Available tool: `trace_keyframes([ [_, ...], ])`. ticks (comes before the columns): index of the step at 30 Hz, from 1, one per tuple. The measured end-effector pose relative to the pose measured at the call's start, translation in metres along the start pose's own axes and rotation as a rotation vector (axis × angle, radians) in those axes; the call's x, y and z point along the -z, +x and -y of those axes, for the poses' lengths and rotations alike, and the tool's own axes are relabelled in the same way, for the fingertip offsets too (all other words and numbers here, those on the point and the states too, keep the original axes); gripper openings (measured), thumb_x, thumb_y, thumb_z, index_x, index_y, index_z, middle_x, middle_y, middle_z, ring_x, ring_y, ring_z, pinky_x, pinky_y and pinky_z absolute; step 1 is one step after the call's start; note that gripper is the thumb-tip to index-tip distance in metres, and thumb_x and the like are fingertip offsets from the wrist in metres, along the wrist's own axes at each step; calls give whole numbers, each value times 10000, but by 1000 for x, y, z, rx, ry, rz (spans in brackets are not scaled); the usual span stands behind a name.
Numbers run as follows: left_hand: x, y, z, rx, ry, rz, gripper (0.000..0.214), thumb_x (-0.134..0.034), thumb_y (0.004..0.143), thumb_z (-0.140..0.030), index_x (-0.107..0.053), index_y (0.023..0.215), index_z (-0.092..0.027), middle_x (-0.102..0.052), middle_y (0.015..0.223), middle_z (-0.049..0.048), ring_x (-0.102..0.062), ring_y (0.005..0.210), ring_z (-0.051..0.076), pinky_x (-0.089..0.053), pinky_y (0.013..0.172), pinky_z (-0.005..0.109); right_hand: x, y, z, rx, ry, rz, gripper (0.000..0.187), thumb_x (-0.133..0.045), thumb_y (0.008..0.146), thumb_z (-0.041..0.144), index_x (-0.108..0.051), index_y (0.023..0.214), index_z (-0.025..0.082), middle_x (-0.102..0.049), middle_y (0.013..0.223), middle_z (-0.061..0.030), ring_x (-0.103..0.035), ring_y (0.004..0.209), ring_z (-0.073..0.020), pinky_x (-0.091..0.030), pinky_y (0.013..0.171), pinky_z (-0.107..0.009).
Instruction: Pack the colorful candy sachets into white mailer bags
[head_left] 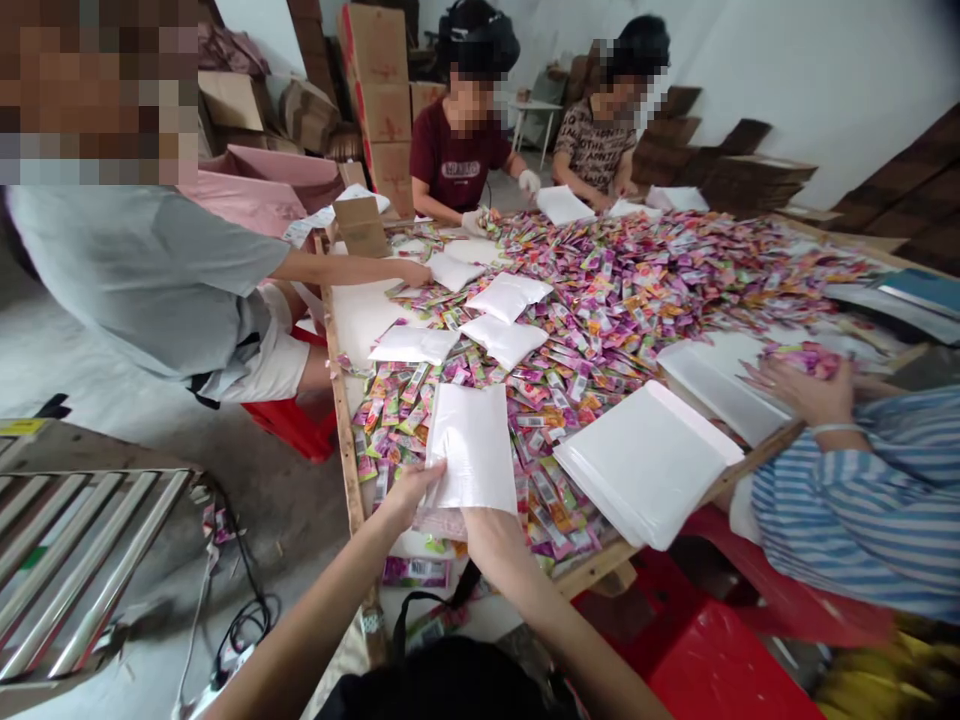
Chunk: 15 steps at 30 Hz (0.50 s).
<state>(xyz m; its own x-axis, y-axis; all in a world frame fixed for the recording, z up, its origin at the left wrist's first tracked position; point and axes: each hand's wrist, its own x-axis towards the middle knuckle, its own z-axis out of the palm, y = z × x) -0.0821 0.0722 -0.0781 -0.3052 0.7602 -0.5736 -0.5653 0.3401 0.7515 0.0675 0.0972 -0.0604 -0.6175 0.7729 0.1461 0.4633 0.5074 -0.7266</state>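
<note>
A white plastic mailer bag is held in front of me above the table, its mouth facing me. My left hand pinches its left edge, thumb on top. My right hand reaches in through the mouth up to the wrist, so its fingers are hidden inside. Small colourful snack packets lie under and around the bag. Just beyond it rest several filled white bags. To the right, a stack of flat white bags lies on the packets at the table's edge.
Co-workers sit around the wooden-edged table; one person's arm reaches in from the left. At right, a person's hands hold packets. A roller conveyor stands at left; a red stool is at lower right.
</note>
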Motion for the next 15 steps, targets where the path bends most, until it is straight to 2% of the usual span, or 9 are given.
trace_keyframes([
  [4,-5,-8,-10,66,-101,38,330,-688,693,-368,-651,815,-64,-696,693,117,-645,645,211,-503,590,290,20,-16,26,111,-172,171,452,-441,771,23,-564,1148,240,-614,1055,-81,-537,1004,-248,-419,865,-379],
  [7,-10,-13,-13,91,-163,65,257,-642,747,-296,-639,837,-55,-697,705,118,-643,644,203,-496,567,279,19,-18,33,135,-210,194,442,-397,772,-2,-564,1113,226,-599,1001,-71,-533,956,-222,-437,825,-346],
  [11,-14,-16,-15,81,-140,74,226,-652,741,-288,-636,800,-71,-695,713,109,-637,640,192,-500,605,283,19,-15,32,159,-246,228,383,-371,712,-25,-594,929,199,-560,901,-68,-518,874,-210,-441,754,-325],
  [13,-10,-15,-16,58,-77,55,250,-665,726,-327,-635,780,-85,-689,695,97,-625,613,184,-492,603,282,34,-18,32,186,-163,285,362,-374,682,-16,-590,875,202,-545,882,-53,-516,852,-191,-438,738,-301],
  [15,-3,-12,-15,34,7,45,301,-665,713,-391,-636,774,-97,-684,690,88,-620,613,185,-485,610,284,60,-31,28,199,-13,402,341,-382,682,7,-595,839,222,-556,866,-27,-526,841,-165,-433,751,-273],
])
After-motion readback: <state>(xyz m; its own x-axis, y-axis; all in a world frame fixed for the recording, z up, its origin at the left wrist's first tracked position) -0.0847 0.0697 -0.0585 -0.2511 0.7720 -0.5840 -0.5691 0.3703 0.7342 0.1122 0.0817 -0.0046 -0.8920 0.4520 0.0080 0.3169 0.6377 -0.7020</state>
